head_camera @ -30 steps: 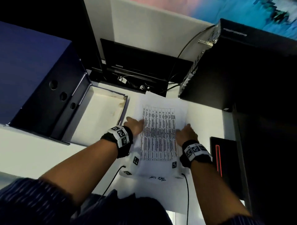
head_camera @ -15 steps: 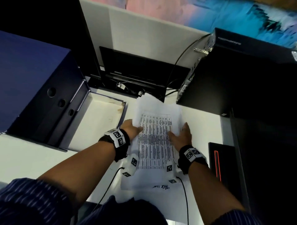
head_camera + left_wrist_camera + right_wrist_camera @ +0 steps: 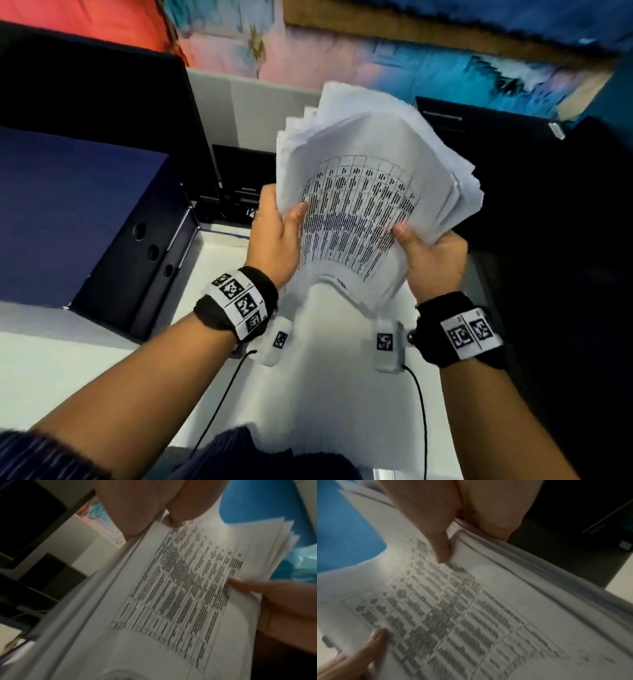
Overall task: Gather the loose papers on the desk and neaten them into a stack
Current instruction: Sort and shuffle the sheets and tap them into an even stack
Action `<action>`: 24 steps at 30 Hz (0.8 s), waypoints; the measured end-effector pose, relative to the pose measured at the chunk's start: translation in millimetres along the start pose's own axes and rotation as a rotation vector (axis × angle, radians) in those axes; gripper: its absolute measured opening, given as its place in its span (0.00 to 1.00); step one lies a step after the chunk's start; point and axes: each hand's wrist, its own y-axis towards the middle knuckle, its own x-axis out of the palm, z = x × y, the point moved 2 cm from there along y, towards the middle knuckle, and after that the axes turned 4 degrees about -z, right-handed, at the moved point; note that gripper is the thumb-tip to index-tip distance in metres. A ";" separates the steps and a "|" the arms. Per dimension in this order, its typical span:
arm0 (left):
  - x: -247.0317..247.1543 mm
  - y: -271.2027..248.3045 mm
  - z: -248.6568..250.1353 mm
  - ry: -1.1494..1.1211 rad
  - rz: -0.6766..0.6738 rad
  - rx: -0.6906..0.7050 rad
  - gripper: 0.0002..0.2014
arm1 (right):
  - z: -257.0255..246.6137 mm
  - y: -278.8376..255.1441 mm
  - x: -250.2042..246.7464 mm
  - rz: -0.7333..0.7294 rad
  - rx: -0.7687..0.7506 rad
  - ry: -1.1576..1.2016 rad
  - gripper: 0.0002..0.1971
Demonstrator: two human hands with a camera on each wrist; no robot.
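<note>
Item: sheaf of papers (image 3: 373,192), white, many sheets, the top sheet printed with a ruled table of dark text. The sheaf is held raised above the white tabletop (image 3: 85,363), in the middle of the scene, tilted with its far edge uppermost. The far edges of the sheets are fanned and uneven; the near edge is bowed into an arch between the two hands.

Left hand (image 3: 274,236): the grip is closed on the left edge of the sheaf, the thumb laid on the printed face, the fingers behind the sheets. In the left wrist view the thumb (image 3: 181,507) is seen pressed on the top sheet at its edge.

Right hand (image 3: 431,260): the grip is closed on the right edge of the sheaf, the thumb on the printed face, the fingers beneath. In the right wrist view the thumb (image 3: 435,534) is seen over the stacked edges.

Both wrists are fitted with black bands bearing printed markers.

Surroundings: a dark blue box (image 3: 75,219) stands on the tabletop to the left; a black unit (image 3: 513,144) stands at the far right.
</note>
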 end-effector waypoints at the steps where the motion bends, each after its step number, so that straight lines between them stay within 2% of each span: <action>1: 0.6 -5.8 -3.6 -0.011 -0.027 -0.013 0.11 | -2.0 -11.0 3.9 0.014 -0.005 -0.010 0.10; 4: 1.8 -20.1 -32.4 -0.089 -0.149 -0.195 0.25 | 9.0 -32.8 11.7 0.016 0.063 -0.002 0.14; 6: 2.5 -19.0 -38.3 -0.112 -0.157 -0.275 0.30 | 10.0 -33.2 15.5 0.045 0.137 0.065 0.14; 8: 5.5 -11.3 -31.5 -0.117 -0.163 -0.230 0.25 | 6.5 -29.6 14.9 0.081 0.137 0.063 0.15; 11: 4.9 -1.1 -17.6 -0.176 -0.121 -0.174 0.18 | -4.7 -25.6 8.6 0.088 0.039 0.048 0.14; 13: 2.4 -4.3 -18.9 -0.192 -0.154 -0.166 0.20 | -4.2 -27.6 2.8 0.091 0.017 0.006 0.17; 16: 3.3 -8.8 -25.6 -0.241 -0.252 -0.218 0.29 | -3.1 -30.2 -1.6 0.128 0.032 0.080 0.24; 20: 5.7 -2.0 -7.2 -0.312 -0.223 -0.128 0.35 | -17.6 -27.4 1.8 0.187 -0.081 0.152 0.23; 22: 1.6 0.7 10.3 -0.427 -0.165 -0.075 0.33 | -21.3 -27.1 2.0 0.184 -0.112 0.160 0.22; 24: -3.4 5.8 27.5 -0.383 -0.107 0.050 0.25 | -23.4 -28.8 1.5 0.165 -0.125 0.131 0.20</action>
